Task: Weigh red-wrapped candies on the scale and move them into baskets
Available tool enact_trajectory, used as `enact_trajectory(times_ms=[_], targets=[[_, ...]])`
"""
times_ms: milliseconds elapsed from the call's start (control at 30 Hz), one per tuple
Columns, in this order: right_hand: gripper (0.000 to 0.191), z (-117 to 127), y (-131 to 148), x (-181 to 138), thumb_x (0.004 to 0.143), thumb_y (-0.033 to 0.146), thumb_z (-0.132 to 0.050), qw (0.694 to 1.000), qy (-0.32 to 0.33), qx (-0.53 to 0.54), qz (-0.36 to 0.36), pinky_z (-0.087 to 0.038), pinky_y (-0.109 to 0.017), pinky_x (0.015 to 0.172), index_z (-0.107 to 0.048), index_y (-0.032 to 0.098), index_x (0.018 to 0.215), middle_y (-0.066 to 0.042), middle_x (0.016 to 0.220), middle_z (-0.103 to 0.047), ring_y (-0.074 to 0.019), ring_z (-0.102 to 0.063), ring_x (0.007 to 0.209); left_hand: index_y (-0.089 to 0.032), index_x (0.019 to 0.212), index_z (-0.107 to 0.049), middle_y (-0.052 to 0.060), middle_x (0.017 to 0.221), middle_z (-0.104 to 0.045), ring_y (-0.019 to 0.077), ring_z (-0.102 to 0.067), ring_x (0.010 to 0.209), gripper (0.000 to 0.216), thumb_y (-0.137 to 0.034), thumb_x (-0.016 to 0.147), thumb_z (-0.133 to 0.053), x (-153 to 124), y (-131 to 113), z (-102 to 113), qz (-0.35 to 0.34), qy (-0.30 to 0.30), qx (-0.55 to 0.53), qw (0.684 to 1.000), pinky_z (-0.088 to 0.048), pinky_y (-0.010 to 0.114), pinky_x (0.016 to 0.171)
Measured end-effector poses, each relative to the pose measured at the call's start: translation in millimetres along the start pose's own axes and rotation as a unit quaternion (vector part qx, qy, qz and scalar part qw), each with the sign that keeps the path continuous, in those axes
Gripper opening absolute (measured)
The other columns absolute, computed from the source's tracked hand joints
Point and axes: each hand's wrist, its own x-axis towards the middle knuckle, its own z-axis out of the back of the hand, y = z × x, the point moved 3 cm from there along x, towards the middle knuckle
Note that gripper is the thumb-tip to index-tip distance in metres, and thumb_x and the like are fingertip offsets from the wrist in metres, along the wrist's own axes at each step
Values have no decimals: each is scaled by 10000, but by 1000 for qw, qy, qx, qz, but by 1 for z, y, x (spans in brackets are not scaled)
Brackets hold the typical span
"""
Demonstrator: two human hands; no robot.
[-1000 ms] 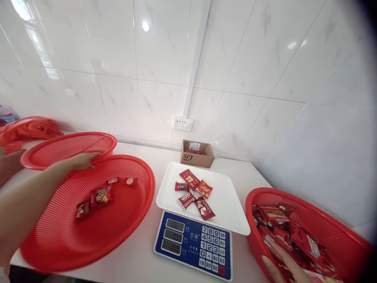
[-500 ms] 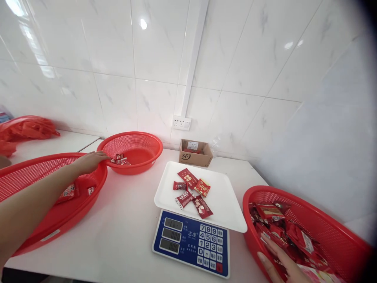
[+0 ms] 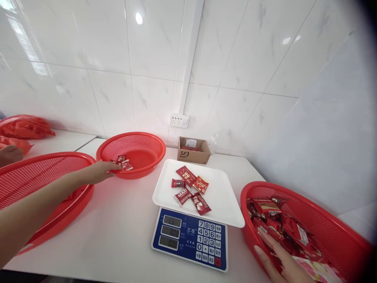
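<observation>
My left hand (image 3: 101,171) reaches across to the near-left rim of the round red mesh basket (image 3: 147,171) at the back. Its fingers curl over that rim beside several small wrapped candies (image 3: 126,164), with the thumb hidden. My right hand (image 3: 278,255) rests at the near-left side of the right red basket (image 3: 266,184), thumb and fingers apart, over red snack packets (image 3: 294,232) inside. Between my hands stands a blue digital scale (image 3: 188,239). Several red wrapped sweets (image 3: 188,188) lie on its white tray (image 3: 222,196).
A large red basket (image 3: 59,154) stands under my left forearm. Behind it, another person's hand (image 3: 10,154) is near red plastic bags (image 3: 26,127). A small cardboard box (image 3: 193,155) sits against the tiled wall, below a socket (image 3: 179,120).
My left hand has moved from between the two left baskets onto the back basket's near rim. The large left basket has shifted left, and another person's hand has come into view. My right hand stays put.
</observation>
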Motion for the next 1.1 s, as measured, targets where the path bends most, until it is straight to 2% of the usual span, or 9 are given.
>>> enact_trajectory(times_ms=[167, 333, 500, 667, 733, 800, 933, 1000, 1100], targets=[[607, -1, 0, -1, 813, 604, -356, 999, 35, 4, -30, -489, -422, 827, -485, 254, 1292, -87, 1237, -597, -298, -584, 1080, -219, 1094, -622, 57, 1224, -595, 236, -517, 1116, 354, -224, 775, -468, -3, 5, 2, -41, 71, 20, 996, -366, 347, 937], [596, 0, 0, -1, 801, 605, -371, 999, 29, 18, -31, -503, -412, 800, -515, 261, 1265, -76, 1252, -589, -298, -575, 1097, -233, 1305, -459, 132, 1514, -157, 362, -200, 1343, 572, -285, 741, -540, -18, 18, -2, 80, 54, 139, 986, -279, 545, 972], [619, 7, 11, -4, 781, 623, -365, 997, 45, 12, -63, -504, -425, 807, -503, 275, 1274, -45, 1287, -563, -297, -545, 1139, -222, 1447, -142, 259, 1494, -57, 299, -608, 964, 792, -277, 751, -517, -24, 42, -13, 159, 55, 131, 977, -444, 358, 776], [608, 15, 23, -6, 803, 603, -337, 996, 51, 3, -69, -488, -416, 845, -498, 262, 1279, -50, 1292, -558, -284, -527, 1164, -262, 1455, -44, 202, 1510, -75, 205, -628, 735, 802, -147, 745, -399, -17, 58, -10, 144, 45, 161, 975, -437, 304, 646], [601, 16, 25, -7, 812, 600, -331, 997, 48, 4, -65, -483, -411, 857, -498, 262, 1279, -49, 1303, -549, -278, -516, 1177, -279, 1451, -70, 148, 1524, -54, 201, -619, 746, 767, -161, 754, -367, -15, 62, -6, 125, 47, 170, 976, -442, 313, 649], [591, 16, 24, -7, 816, 599, -332, 997, 43, 5, -66, -486, -406, 852, -501, 266, 1275, -44, 1308, -545, -275, -519, 1174, -265, 1442, -143, 132, 1524, -81, 277, -583, 970, 747, -182, 744, -396, -14, 62, -3, 119, 38, 196, 973, -436, 381, 773], [580, 16, 25, -6, 826, 592, -327, 998, 37, -3, -58, -488, -410, 839, -509, 265, 1268, -49, 1299, -553, -281, -532, 1157, -242, 1406, -270, 99, 1507, -196, 353, -109, 1370, 747, -208, 689, -477, -15, 27, -5, 49, -31, 209, 976, -152, 565, 1028], [581, 16, 26, -6, 829, 594, -318, 997, 41, -13, -59, -488, -412, 835, -503, 269, 1273, -49, 1294, -557, -283, -537, 1150, -274, 1378, -326, 24, 1499, -238, 298, -124, 1379, 670, -253, 720, -449, -19, -15, -14, -28, -44, 124, 991, -179, 477, 1065], [583, 17, 30, -6, 838, 588, -301, 996, 50, -29, -72, -488, -411, 832, -485, 270, 1290, -47, 1290, -560, -282, -542, 1144, -297, 1232, -479, 18, 1322, -500, 245, -420, 1238, 430, -382, 829, -358, -25, -91, -36, -100, -45, -23, 994, -370, 352, 974]])
